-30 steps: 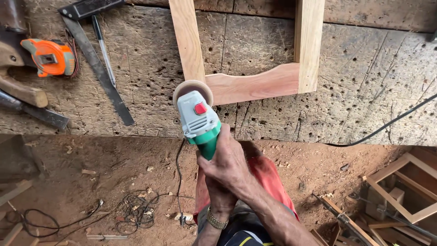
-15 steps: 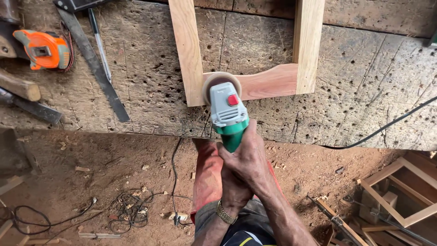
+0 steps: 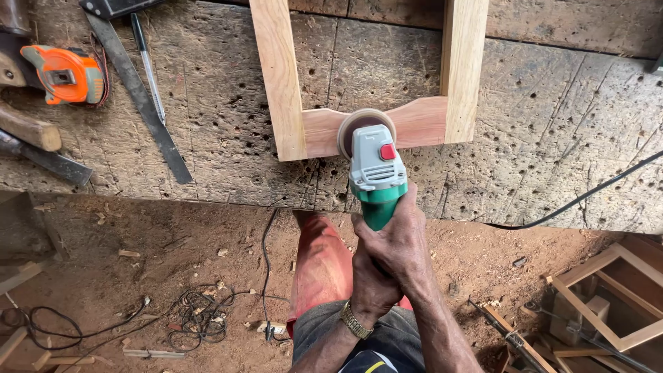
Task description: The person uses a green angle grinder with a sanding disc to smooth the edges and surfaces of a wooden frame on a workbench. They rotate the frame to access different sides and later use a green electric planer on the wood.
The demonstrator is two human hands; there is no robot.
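Both my hands grip the green handle of a grey and green disc sander. My right hand is on top, and my left hand, with a watch at the wrist, is wrapped beneath it. The sanding disc rests on the curved reddish cross rail of a pale wooden frame near the rail's middle. The frame lies flat on a worn, hole-pitted workbench.
An orange tape measure, a steel square, a pen and a wooden tool handle lie at the bench's left. A black cable crosses the right. On the dirt floor are tangled cables and a wooden frame.
The sander has moved right along the cross rail, from the frame's left corner to near the rail's middle. Both hands kept their grip.
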